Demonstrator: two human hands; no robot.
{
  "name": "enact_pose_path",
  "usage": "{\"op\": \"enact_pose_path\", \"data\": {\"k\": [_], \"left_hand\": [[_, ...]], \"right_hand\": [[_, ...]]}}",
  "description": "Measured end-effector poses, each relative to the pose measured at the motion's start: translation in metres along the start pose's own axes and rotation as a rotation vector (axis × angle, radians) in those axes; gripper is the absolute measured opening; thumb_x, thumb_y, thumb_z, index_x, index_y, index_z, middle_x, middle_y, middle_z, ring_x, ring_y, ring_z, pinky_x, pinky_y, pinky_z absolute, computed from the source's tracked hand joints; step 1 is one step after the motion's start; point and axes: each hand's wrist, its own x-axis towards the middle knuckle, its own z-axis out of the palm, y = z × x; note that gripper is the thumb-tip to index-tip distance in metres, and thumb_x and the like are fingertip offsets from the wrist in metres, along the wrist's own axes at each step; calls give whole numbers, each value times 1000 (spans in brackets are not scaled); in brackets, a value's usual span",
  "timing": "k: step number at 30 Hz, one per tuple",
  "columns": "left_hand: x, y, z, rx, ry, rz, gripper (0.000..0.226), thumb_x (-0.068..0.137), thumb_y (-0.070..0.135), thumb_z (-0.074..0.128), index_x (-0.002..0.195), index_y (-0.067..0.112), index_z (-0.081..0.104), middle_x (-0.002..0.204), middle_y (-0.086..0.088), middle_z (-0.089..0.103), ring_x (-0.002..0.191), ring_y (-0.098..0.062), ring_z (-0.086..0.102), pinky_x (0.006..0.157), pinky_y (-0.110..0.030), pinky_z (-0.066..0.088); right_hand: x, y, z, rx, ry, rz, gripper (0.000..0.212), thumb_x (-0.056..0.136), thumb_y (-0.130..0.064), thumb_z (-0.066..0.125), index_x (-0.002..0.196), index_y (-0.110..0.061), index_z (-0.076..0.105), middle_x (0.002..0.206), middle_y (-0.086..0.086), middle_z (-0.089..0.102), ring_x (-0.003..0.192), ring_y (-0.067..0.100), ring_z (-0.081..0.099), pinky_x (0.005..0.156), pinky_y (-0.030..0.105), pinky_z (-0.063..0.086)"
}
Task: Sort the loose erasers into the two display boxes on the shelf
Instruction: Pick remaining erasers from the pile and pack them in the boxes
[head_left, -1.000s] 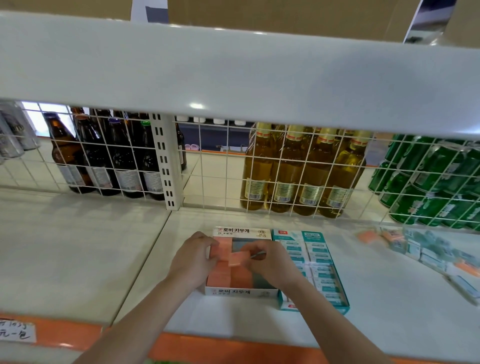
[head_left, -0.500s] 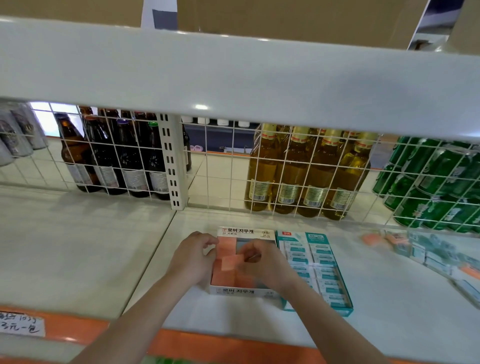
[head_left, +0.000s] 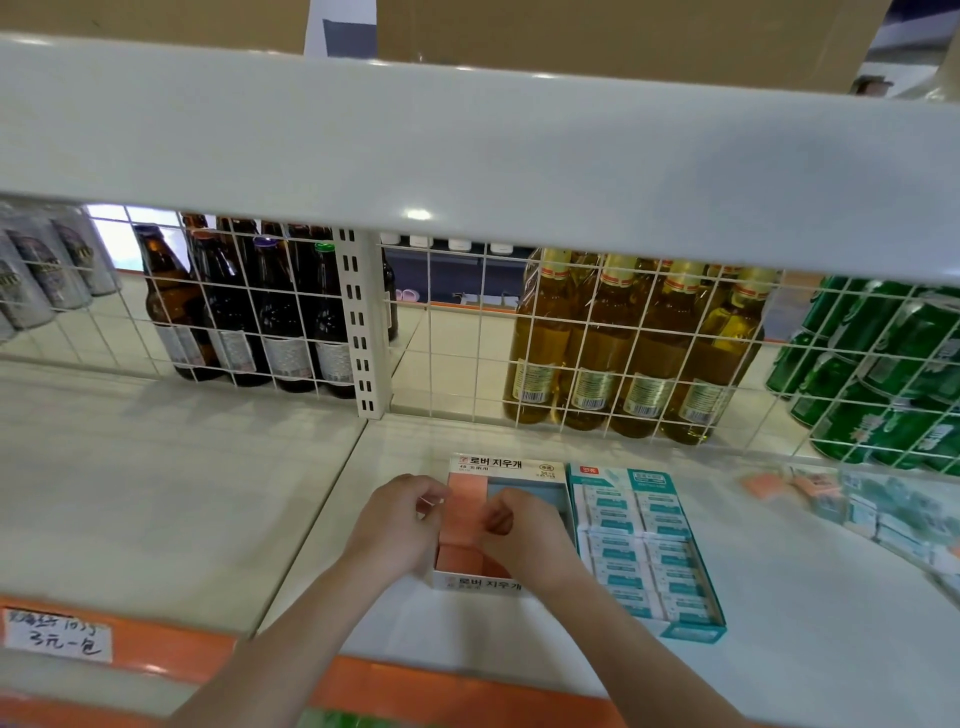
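A white display box (head_left: 506, 462) with Korean print lies on the shelf and holds orange erasers (head_left: 465, 506) in its left column. My left hand (head_left: 397, 525) and my right hand (head_left: 527, 540) are over it, curled fingertips pinching an orange eraser from either side, low in the box. The box's right half shows a bare grey floor at the back. Touching its right side is a teal display box (head_left: 717, 631) filled with rows of white-and-teal erasers. Loose orange and teal erasers (head_left: 878, 514) lie in a blurred heap at the far right of the shelf.
A white wire grille (head_left: 467, 332) closes the back of the shelf, with brown bottles, yellow bottles and green cans behind it. An upper shelf edge (head_left: 467, 156) hangs overhead. The orange front rail carries a handwritten price tag (head_left: 57, 636).
The orange eraser held tilted above the box has gone down flat into the left column. Both hands have sunk with it and stayed close together.
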Motion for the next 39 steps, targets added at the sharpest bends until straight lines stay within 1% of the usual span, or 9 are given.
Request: {"op": "enact_pose_path", "data": {"k": [3, 7, 15, 21, 24, 26, 29, 35, 39], "left_hand": [[-1, 1, -1, 2, -1, 0, 20, 87, 10, 55, 101, 18, 68, 104, 3, 62, 85, -8, 56, 75, -13, 38], [1, 4, -5, -1, 22, -2, 20, 86, 10, 56, 101, 15, 68, 106, 0, 63, 85, -9, 56, 78, -15, 39], [5, 29, 8, -5, -3, 79, 18, 89, 13, 55, 103, 17, 66, 109, 3, 63, 90, -6, 53, 79, -13, 35], [4, 68, 38, -16, -99, 147, 19, 92, 19, 54, 108, 21, 64, 110, 6, 63, 96, -8, 56, 84, -21, 44], [4, 88, 60, -17, -174, 185, 18, 93, 21, 53, 106, 23, 63, 108, 12, 61, 93, -4, 55, 72, -13, 41], [5, 104, 76, -30, -216, 219, 17, 93, 22, 52, 106, 25, 63, 103, 16, 59, 88, 1, 54, 68, -10, 39], [6, 129, 98, -67, -291, 277, 17, 93, 20, 52, 104, 23, 64, 97, 16, 58, 81, 7, 52, 66, -7, 37], [4, 179, 142, -48, -440, 355, 20, 91, 17, 53, 108, 21, 64, 107, 5, 63, 96, -7, 58, 86, -23, 46], [3, 201, 165, 12, -488, 398, 22, 91, 20, 53, 110, 20, 63, 112, 2, 63, 101, -12, 58, 91, -27, 46]], "right_hand": [[-1, -1, -1, -18, -6, 5, 11, 83, -18, 63, 82, -24, 54, 85, -9, 59, 84, 8, 58, 80, 21, 50], [-2, 5, -7, -11, 15, 19, 8, 81, -18, 63, 84, -23, 58, 86, -8, 61, 80, 6, 56, 77, 20, 49], [-14, 26, -50, -32, 157, 11, 10, 88, -16, 59, 92, -26, 58, 88, -10, 59, 82, 6, 56, 66, 10, 43], [-30, 56, -91, -103, 229, 115, 11, 91, -19, 54, 99, -24, 60, 99, -6, 62, 86, 8, 57, 71, 17, 48], [-40, 74, -112, -130, 285, 181, 14, 91, -20, 53, 102, -24, 60, 97, -7, 59, 84, 10, 58, 69, 20, 51], [-48, 88, -125, -144, 322, 226, 15, 90, -17, 53, 101, -23, 60, 95, -7, 56, 83, 11, 56, 65, 18, 45], [-65, 109, -146, -143, 396, 261, 18, 87, -10, 52, 99, -19, 63, 89, -4, 56, 79, 11, 50, 68, 18, 36], [-98, 148, -183, -132, 471, 318, 20, 86, -5, 51, 100, -12, 64, 85, -2, 53, 78, 13, 49, 65, 21, 33], [-113, 171, -203, -162, 500, 381, 21, 85, -7, 52, 102, -13, 64, 85, -3, 53, 77, 13, 49, 65, 22, 33]]}}
